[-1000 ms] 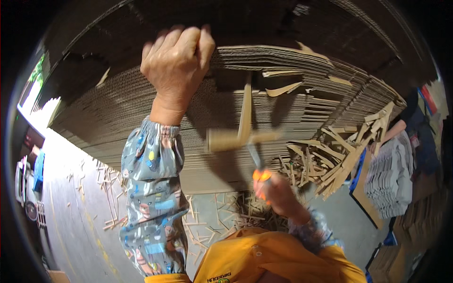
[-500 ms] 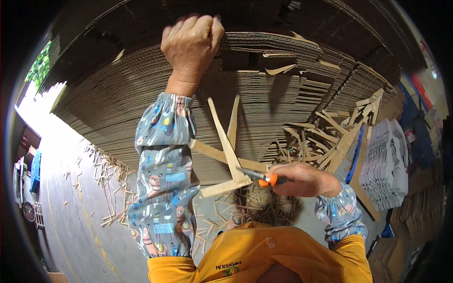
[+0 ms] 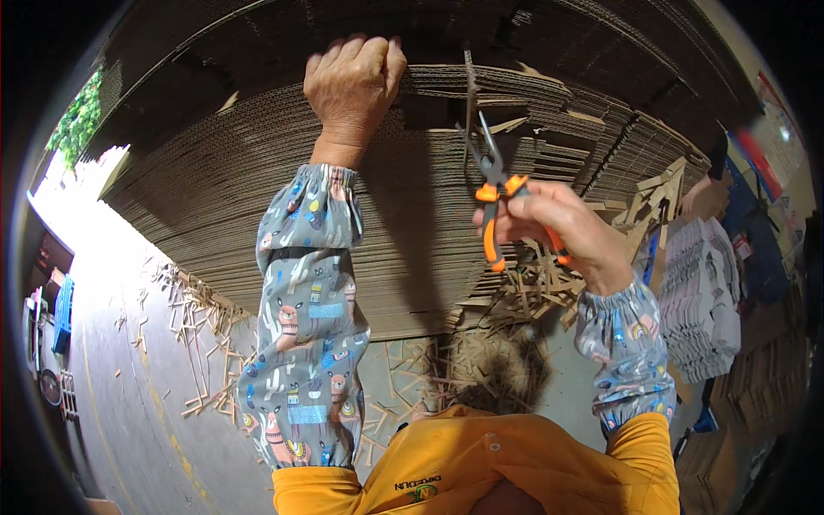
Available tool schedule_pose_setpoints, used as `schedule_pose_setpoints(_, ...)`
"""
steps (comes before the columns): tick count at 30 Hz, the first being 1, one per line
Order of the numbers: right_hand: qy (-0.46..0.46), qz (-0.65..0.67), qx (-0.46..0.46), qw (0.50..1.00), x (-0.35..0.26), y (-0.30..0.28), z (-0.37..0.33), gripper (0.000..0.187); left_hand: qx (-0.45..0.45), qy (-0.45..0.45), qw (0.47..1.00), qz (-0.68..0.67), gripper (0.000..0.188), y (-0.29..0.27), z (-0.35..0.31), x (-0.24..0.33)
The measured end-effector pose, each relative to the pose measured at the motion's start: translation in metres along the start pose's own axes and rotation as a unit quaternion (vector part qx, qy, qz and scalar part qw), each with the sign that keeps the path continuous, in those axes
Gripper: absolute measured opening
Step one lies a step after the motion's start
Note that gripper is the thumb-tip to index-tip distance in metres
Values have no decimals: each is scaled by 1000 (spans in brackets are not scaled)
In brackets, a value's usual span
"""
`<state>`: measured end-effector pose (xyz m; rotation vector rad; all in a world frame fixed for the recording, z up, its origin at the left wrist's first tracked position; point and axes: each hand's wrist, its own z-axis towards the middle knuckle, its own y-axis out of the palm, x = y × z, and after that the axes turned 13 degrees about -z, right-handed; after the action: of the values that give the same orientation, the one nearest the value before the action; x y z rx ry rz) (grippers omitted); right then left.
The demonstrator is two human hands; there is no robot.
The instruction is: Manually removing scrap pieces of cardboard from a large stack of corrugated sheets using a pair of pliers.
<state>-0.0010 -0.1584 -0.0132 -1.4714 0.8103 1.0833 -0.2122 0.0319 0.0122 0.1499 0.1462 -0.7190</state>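
Note:
A tall stack of flat corrugated cardboard sheets (image 3: 215, 189) fills the view in front of me. My left hand (image 3: 354, 79) grips the top edge of the stack, its fingers curled over it. My right hand (image 3: 558, 225) holds orange-handled long-nose pliers (image 3: 491, 184) pointing up. The plier jaws are apart beside a thin cardboard strip (image 3: 469, 94) that sticks up from the stack's edge. Both forearms wear patterned grey sleeve covers over a yellow shirt.
Loose cardboard strips (image 3: 197, 335) litter the grey floor on the left and pile up below the stack (image 3: 481, 369). More offcuts jut out at the right (image 3: 652, 197). A stack of white printed sheets (image 3: 704, 292) stands far right. Blue crates (image 3: 62, 313) sit far left.
The right hand rose from waist height up to the stack's top edge with the pliers. The large crossed cardboard strips it was pulling are gone from the jaws. The left hand kept its grip.

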Motion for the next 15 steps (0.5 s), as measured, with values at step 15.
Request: schedule_pose_setpoints(15, 8, -13, 76, 997, 0, 0, 31, 24, -11, 9, 1000, 20, 23, 3, -1, -2)
